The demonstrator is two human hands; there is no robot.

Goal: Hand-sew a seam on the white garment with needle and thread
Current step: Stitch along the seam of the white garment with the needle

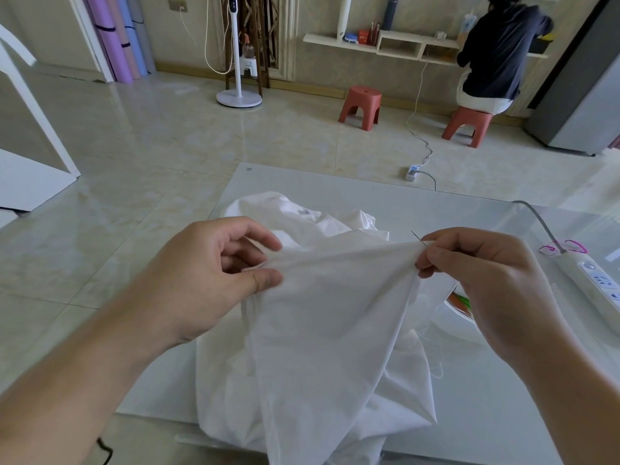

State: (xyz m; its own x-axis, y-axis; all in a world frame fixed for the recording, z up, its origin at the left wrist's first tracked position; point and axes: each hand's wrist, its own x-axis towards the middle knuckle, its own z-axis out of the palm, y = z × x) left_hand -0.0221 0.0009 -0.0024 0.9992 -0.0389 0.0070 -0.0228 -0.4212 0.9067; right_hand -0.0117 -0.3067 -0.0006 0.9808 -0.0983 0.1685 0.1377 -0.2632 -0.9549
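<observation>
- Here, seen from a head-worn camera looking down, two bare hands hold a white garment (322,313) above a pale table (469,209), with most of the cloth heaped and draped on the tabletop below.
- The left hand (214,273) pinches a fold of the garment between thumb and curled fingers, at the left end of a raised edge.
- The right hand (483,273) pinches the other end of that same edge, and its thumb and forefinger also grip a thin needle (419,239).
- Between the hands the fabric edge runs nearly level, left to right, pulled fairly taut, rising slightly toward the right hand.
- The needle slants up and to the left out of the right fingertips, its tip pointing away from the person and free above the cloth; whether its lower part passes through the fabric cannot be told.
- A fine white thread (436,360) hangs loosely below the right hand, beside the draped cloth.
- The coming stitch likely turns on this: the edge to be sewn lies leftward from the needle, so the right hand, nearer the needle, would work along the edge toward the left hand, which steadies the fabric.
- A white power strip (593,280) lies on the table to the right.
</observation>
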